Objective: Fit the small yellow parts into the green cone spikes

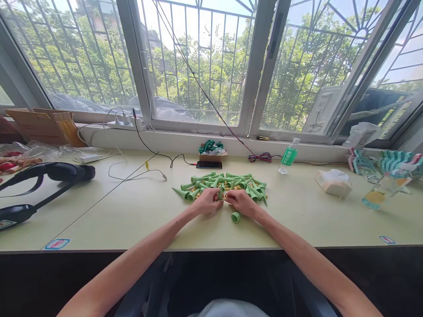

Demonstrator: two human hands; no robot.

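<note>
Light green cones [180,192] lie among small yellow pieces [228,186]. The worktop [132,224] is pale cream-yellow; its sticker [57,244] is blue-bordered with a red mark. Phone [209,165] and headset [66,172] are black; the bottle label [289,156] is green with white characters.

I had a pale, seamed table [132,220] before me. On it lay a heap of green cones [244,179] among yellowish bits, with a lone cone [235,217] nearer my edge. A black phone [209,164] lay behind; rightward stood my bottle [288,156] and tissue box [333,184]; leftward, a headset [66,172].
</note>
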